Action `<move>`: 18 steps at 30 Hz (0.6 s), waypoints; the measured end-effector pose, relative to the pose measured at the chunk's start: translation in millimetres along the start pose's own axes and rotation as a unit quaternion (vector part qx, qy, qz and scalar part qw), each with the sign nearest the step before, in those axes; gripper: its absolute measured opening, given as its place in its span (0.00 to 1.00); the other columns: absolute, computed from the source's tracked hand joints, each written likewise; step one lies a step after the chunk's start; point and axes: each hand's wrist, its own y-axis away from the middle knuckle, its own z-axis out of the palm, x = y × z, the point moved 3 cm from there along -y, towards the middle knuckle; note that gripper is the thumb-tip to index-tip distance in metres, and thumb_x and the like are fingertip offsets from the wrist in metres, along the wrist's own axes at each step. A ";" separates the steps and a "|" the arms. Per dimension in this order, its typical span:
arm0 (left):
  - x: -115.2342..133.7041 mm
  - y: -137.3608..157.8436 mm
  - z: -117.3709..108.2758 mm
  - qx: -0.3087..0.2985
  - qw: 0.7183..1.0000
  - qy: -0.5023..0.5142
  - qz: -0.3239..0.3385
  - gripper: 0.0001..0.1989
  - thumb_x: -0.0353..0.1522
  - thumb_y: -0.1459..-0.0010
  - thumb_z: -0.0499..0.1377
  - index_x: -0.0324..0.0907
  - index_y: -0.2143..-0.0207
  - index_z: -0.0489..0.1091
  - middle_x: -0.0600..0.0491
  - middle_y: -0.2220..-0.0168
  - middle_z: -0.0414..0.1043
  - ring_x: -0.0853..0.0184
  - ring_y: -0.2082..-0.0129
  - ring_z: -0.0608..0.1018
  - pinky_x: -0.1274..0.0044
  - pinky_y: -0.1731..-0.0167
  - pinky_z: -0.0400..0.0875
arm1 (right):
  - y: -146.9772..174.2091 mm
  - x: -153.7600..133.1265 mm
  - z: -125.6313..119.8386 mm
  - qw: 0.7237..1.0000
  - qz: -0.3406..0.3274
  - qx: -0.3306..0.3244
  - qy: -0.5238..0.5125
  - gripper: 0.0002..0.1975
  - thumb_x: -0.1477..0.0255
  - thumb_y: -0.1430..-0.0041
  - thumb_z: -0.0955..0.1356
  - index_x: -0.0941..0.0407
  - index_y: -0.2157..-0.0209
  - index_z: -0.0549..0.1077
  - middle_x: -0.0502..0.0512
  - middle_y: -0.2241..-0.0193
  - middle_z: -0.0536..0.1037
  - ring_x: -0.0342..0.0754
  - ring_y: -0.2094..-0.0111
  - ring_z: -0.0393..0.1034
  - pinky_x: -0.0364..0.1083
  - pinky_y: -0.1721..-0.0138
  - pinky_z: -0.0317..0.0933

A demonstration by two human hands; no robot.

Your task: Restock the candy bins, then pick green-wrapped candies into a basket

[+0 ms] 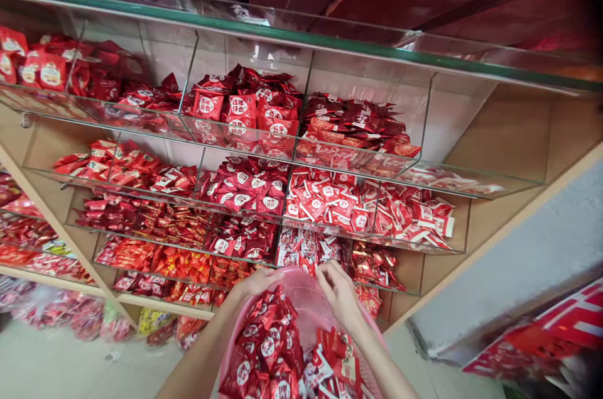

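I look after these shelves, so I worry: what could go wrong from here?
The packets are loose in the basket, so some might spill if it tips. The left hand is at its rim, but any support underneath is hidden, so a slip is possible. Different designs lie together inside, so they may get mixed up.

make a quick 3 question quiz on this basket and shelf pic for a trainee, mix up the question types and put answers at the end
1. What colour is the basket?
2. True or false: red packets lie inside it.
3. Where is the left hand?
a) flat on the floor
b) at the basket's rim
c) on the top shelf

Key: 1. Pink. 2. True. 3. b.
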 end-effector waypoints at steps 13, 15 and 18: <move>-2.5 8.5 0.0 0.049 0.991 0.080 0.093 0.23 0.42 0.51 0.60 0.30 0.61 0.68 0.52 0.73 0.65 0.74 0.74 0.64 0.80 0.71 0.59 | 22.5 55.6 47.3 0.978 0.127 -0.081 -0.143 0.15 0.60 0.41 0.60 0.55 0.76 0.61 0.47 0.78 0.63 0.44 0.75 0.56 0.43 0.71 0.53; -6.4 7.5 0.5 0.059 0.989 0.101 0.090 0.21 0.38 0.52 0.61 0.29 0.61 0.68 0.52 0.73 0.66 0.73 0.75 0.65 0.79 0.71 0.60 | 22.8 55.8 49.8 0.977 0.135 -0.074 -0.147 0.16 0.59 0.42 0.61 0.55 0.77 0.61 0.47 0.79 0.62 0.43 0.76 0.55 0.42 0.72 0.53; -11.3 5.9 1.1 0.074 0.985 0.118 0.098 0.18 0.34 0.53 0.61 0.30 0.61 0.67 0.51 0.71 0.67 0.72 0.74 0.68 0.78 0.70 0.61 | 22.8 56.4 52.3 0.974 0.146 -0.072 -0.157 0.17 0.57 0.42 0.60 0.55 0.77 0.61 0.47 0.79 0.61 0.43 0.76 0.55 0.43 0.71 0.53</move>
